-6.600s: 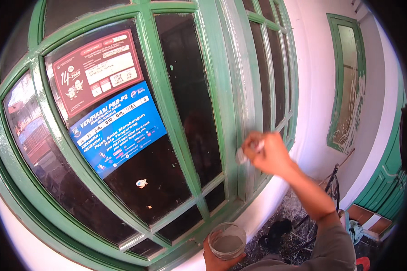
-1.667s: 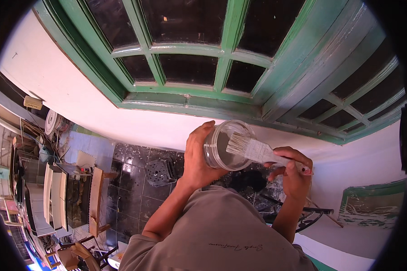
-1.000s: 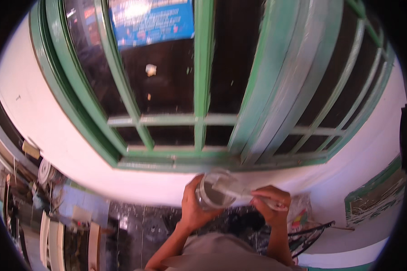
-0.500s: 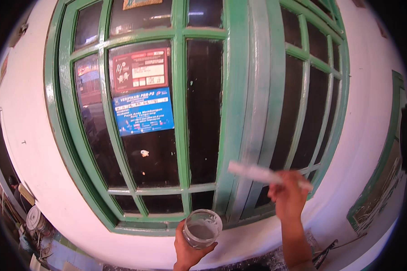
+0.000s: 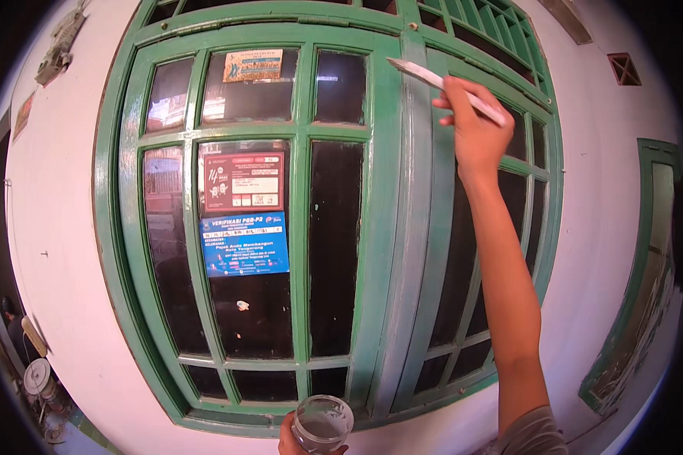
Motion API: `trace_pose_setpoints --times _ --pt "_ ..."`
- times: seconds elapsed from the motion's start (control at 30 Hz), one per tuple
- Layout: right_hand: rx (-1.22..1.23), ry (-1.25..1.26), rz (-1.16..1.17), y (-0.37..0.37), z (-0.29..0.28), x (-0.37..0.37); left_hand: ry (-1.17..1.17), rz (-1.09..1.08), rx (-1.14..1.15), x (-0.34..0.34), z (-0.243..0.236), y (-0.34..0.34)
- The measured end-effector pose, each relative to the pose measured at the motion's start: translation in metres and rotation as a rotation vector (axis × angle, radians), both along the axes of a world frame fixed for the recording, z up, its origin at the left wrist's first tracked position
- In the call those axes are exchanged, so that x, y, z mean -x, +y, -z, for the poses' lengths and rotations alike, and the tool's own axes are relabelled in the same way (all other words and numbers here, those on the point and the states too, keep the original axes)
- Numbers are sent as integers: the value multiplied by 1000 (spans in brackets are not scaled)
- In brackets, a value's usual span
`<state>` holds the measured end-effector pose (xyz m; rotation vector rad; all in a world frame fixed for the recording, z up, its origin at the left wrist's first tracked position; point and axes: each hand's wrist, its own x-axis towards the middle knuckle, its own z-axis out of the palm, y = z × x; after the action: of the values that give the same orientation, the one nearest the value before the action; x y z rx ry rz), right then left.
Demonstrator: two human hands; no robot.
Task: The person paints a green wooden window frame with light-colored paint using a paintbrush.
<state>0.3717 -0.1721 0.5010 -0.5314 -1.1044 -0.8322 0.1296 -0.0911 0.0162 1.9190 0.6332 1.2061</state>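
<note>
My right hand [image 5: 479,140] is raised high and closed round the pale handle of a paintbrush [image 5: 426,74]. The brush points left, its tip at the upper part of the green window frame [image 5: 385,174], by the top of the grey-green centre post [image 5: 404,265]. Whether the bristles touch the wood I cannot tell. Low at the bottom edge, my left hand [image 5: 287,436] grips a clear jar [image 5: 347,415] with greyish paint in it. Part of that hand is hidden behind the jar.
On the left panes are a red notice [image 5: 243,182], a blue notice [image 5: 245,254] and a small sticker [image 5: 252,66]. White wall [image 5: 68,296] surrounds the window. A bucket [image 5: 39,377] stands at lower left; another green frame [image 5: 645,265] is at right.
My right hand has moved up with the paintbrush, from the lower part of the window to near its top. The view has tilted upward, and the jar sits lower in it.
</note>
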Motion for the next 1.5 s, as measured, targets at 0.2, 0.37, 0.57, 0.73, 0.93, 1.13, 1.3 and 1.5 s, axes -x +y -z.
trace_pose_setpoints --times 0.2,0.37,0.57,0.73,0.93,1.13,1.3,1.5 --pt "-3 -62 333 -1 -60 5 -61 14 59 -2 13 6" --pt "86 -65 464 2 -90 5 -30 -6 -31 -1 6 6" --pt "131 -49 657 1 -106 -5 -7 7 -25 1 -7 0" --pt "100 -140 740 6 -106 -8 -20 21 -30 1 -4 1" --pt "154 -180 753 10 -99 -2 -3 17 -44 2 -3 4" --pt "294 -206 765 -6 -98 2 14 8 -26 3 2 5" --pt "523 -133 714 -28 -115 13 -12 20 -8 5 -2 6" --pt "517 -39 616 -21 -130 19 -23 -9 -22 4 -3 3"
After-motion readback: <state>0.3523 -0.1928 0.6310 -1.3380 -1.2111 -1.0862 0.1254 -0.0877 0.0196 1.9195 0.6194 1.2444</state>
